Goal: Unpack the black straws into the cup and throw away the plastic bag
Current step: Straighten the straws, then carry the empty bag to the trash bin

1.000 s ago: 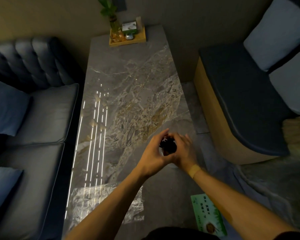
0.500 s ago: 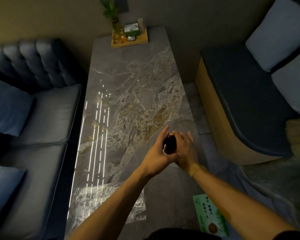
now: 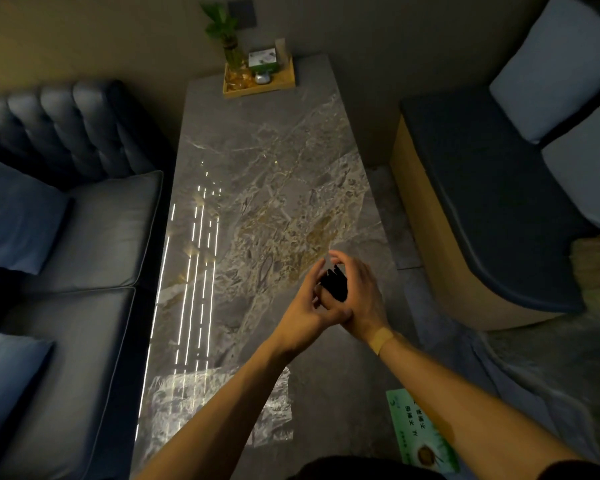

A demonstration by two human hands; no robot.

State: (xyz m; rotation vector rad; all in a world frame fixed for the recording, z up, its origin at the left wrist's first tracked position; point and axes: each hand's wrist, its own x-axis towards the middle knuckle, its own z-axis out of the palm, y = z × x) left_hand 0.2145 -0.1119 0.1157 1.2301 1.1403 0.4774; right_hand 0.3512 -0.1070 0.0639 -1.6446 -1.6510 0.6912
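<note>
Over the near right part of the marble table [image 3: 274, 161], both hands meet around a dark bundle, the black straws [image 3: 334, 285]. The left hand [image 3: 305, 308] has its fingers curled against the bundle's near side, while the right hand [image 3: 359, 296] wraps it from the far side, thumb and forefinger arched over the top. So each hand is clamped on the straws, which are held above the table and not set down. No cup can be made out (the hands may hide it), and in this dim light the plastic bag is not clearly visible either. My judgement: the task is in its early or middle part, with the straws not yet shown in a cup and the bag's disposal left to do. A wooden tray [image 3: 258, 85] sits at the far end.
</note>
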